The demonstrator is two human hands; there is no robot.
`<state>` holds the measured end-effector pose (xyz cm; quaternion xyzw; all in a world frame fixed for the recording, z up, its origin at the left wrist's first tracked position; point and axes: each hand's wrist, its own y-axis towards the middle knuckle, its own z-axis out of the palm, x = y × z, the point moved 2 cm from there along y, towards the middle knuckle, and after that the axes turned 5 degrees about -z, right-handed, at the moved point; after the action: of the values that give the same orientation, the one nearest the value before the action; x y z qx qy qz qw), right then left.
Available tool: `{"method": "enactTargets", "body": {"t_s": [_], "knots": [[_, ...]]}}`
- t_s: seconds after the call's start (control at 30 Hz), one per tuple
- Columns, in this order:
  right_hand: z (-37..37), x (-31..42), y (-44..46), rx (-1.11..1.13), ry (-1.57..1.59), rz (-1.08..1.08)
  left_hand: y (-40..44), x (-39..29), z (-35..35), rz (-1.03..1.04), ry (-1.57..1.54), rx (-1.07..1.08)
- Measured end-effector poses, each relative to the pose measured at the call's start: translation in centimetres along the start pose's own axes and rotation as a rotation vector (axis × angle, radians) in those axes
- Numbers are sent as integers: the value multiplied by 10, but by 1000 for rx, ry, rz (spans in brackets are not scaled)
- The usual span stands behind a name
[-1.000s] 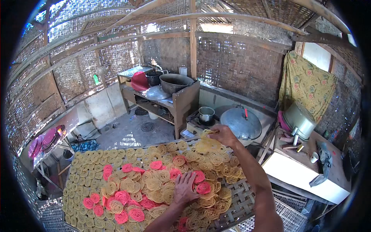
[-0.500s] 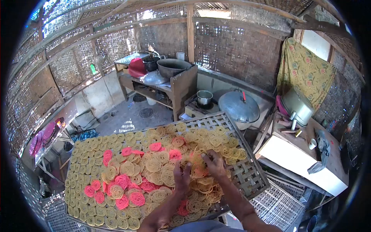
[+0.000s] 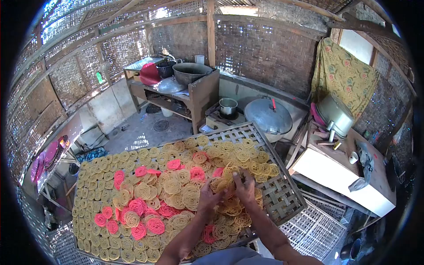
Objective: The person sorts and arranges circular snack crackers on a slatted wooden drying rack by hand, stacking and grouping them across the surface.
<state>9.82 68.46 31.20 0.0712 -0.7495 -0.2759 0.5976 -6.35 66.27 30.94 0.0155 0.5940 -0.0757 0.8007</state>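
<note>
The left hand (image 3: pixel 208 198) and right hand (image 3: pixel 245 187) pinch round yellow coils (image 3: pixel 229 171) over one woven tray (image 3: pixel 278 193), short of its right edge; how many, and which way they tilt, cannot be told. Dozens more, plus over a dozen pink coils (image 3: pixel 138 206), lie mostly flat. The tray's long axis runs left to right.

A flowered cloth (image 3: pixel 344 76) hangs at the right; below it a big pot (image 3: pixel 338 113) sits tilted; a small pot (image 3: pixel 228 106) stands near a round lid (image 3: pixel 267 118) with a red handle (image 3: pixel 274 104).
</note>
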Motion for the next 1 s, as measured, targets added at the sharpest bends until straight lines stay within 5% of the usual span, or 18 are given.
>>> {"method": "enactTargets", "body": {"t_s": [0.2,0.4,0.6,1.0], "knots": [[7,0,-10,-22,169,137,1,7,-5,-56,-160,85],[11,-9,-14,-72,-31,-137,-2,-2,-5,-19,-173,73],[9,-11,-14,-30,-39,-161,3,9,-9,-11,-185,56],[-4,-26,-14,124,456,321,0,6,-7,43,-174,-89]]}}
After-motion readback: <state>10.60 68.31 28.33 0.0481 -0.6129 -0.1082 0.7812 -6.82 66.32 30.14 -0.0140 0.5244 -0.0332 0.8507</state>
